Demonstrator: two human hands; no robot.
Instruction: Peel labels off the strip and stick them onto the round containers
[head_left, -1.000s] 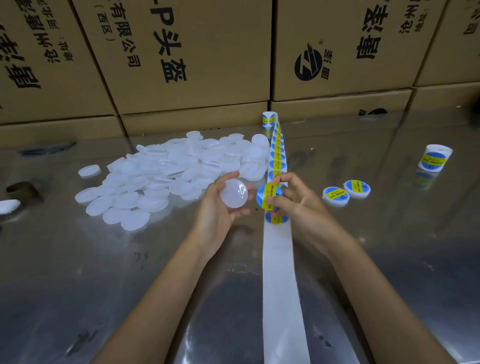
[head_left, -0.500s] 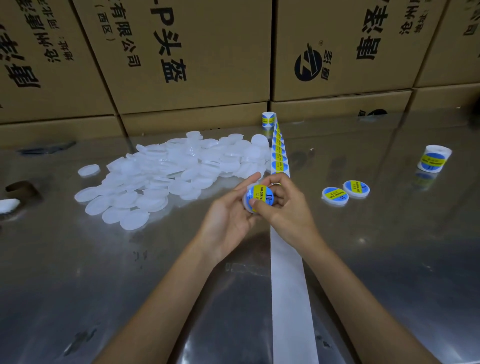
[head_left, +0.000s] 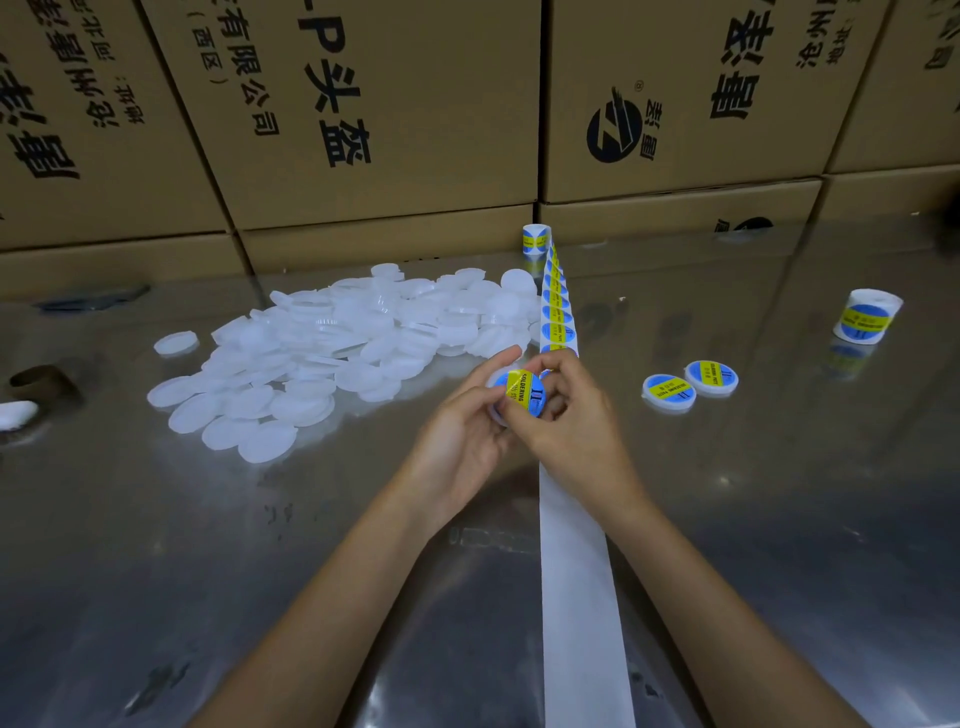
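The step in hand looks like the sticking itself: a blue and yellow label (head_left: 522, 391) lies on the face of a round white container (head_left: 497, 413) held up over the tabletop (head_left: 779, 493), just in front of the label strip (head_left: 574, 597). The left hand (head_left: 460, 441) cradles the container from the left, fingers curled round its rim, one fingertip reaching past its far edge. The right hand (head_left: 569, 415) closes in from the right, fingers bent onto the container's right side and the thumb lying along the label's near edge. Both hands are clamped on this one container. A glossy patch on the label's top may be a spot not yet flat, though it could be mere glare.

Two labelled containers (head_left: 691, 385) lie side by side to the right, well apart from the hands. The pile (head_left: 332, 353) of bare white containers spreads to the left, so most of the task remains. The strip runs from a roll (head_left: 536, 239) at the back down toward the person; labels show beyond the hands, and the part nearer the person is bare backing.

Next, I judge, the label needs a firm rub so its edges seat. Then the container goes beside the finished two, the left hand takes a bare one from the pile, and the right peels the next label from just behind the hands.
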